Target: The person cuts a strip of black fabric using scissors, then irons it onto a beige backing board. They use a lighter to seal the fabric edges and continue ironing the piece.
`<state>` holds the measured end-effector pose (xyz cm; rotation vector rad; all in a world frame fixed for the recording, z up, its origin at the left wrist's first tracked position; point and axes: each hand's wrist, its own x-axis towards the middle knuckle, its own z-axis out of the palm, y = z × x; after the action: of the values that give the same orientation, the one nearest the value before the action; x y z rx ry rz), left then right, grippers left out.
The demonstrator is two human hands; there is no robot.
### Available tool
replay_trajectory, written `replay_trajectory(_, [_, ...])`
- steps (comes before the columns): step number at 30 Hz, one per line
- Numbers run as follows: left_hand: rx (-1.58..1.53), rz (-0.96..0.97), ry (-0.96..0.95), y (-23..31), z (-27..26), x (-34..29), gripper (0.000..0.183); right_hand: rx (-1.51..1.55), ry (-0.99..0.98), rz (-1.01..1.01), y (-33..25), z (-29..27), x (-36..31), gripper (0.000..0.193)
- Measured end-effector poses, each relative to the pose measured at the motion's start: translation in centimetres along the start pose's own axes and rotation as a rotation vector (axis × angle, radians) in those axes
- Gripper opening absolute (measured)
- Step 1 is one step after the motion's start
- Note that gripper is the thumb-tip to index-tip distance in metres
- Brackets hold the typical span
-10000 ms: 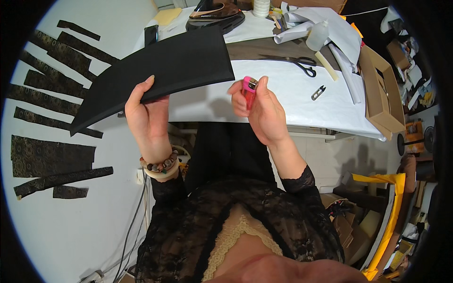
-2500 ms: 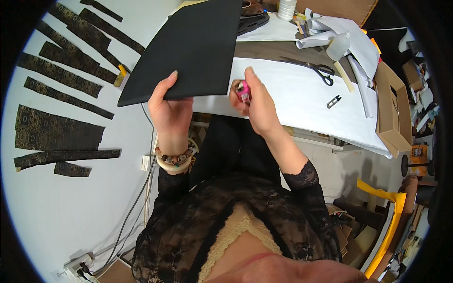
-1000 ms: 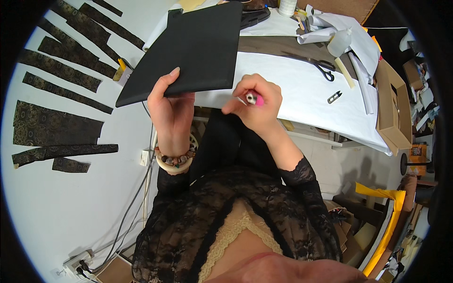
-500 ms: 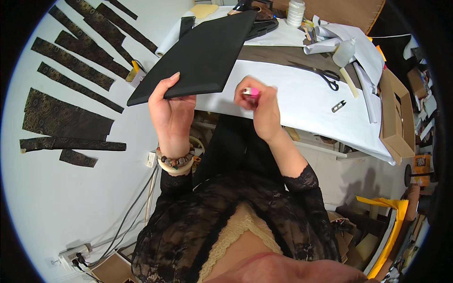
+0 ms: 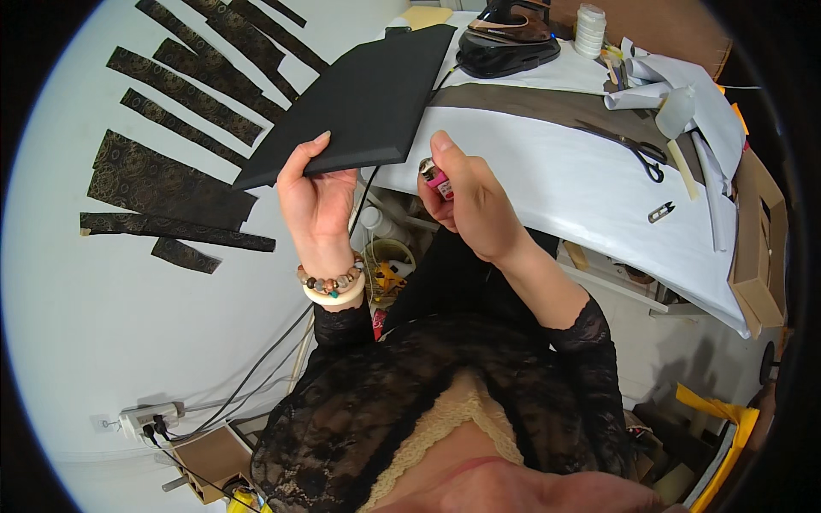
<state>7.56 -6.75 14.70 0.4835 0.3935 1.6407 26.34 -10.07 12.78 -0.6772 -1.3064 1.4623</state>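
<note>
A flat black panel (image 5: 355,107) with bevelled edges is held up, tilted, over the left part of the table. My left hand (image 5: 316,209) grips its near edge, thumb on top and the other fingers underneath, mostly hidden. Just right of the panel's near corner, my right hand (image 5: 481,201) is closed around a pink lighter (image 5: 439,181). The lighter's metal top points up and toward the panel, with a gap between them. My right thumb is raised above the lighter, and I see no flame.
White paper (image 5: 547,167) covers the table, with black scissors (image 5: 637,150), small thread snips (image 5: 661,212) and a clothes iron (image 5: 509,38) on it. A cardboard box (image 5: 759,248) stands at the right. Dark patterned fabric pieces (image 5: 167,179) hang on the left wall.
The head view has shifted, so the table items sit farther right. My right hand has turned, with its thumb now raised and the lighter's metal top showing. My left hand keeps hold of the panel.
</note>
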Motion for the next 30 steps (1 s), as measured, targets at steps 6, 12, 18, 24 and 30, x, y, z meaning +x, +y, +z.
replay_trajectory(6, [0.158,0.169,-0.007,-0.9,0.1,-0.9,0.034,-0.112,0.013,0.005,0.9,-1.3,-0.9,0.06])
replay_trajectory(12, [0.199,0.221,-0.143,-1.1,-0.5,-0.9,0.039,0.055,0.126,0.01,1.3,-1.6,-0.7,0.044])
replay_trajectory(18, [0.119,0.181,-0.195,-2.0,-0.1,-1.4,0.04,-0.038,0.143,-0.274,2.7,-0.8,-0.2,0.035])
replay_trajectory(24, [0.16,0.18,-0.16,-3.4,0.1,-1.2,0.042,-0.023,0.107,-0.25,2.8,-2.0,0.0,0.04])
replay_trajectory(30, [0.199,0.12,-0.11,-5.0,-2.5,0.3,0.046,-0.564,0.253,-0.419,4.9,-7.2,0.2,0.027])
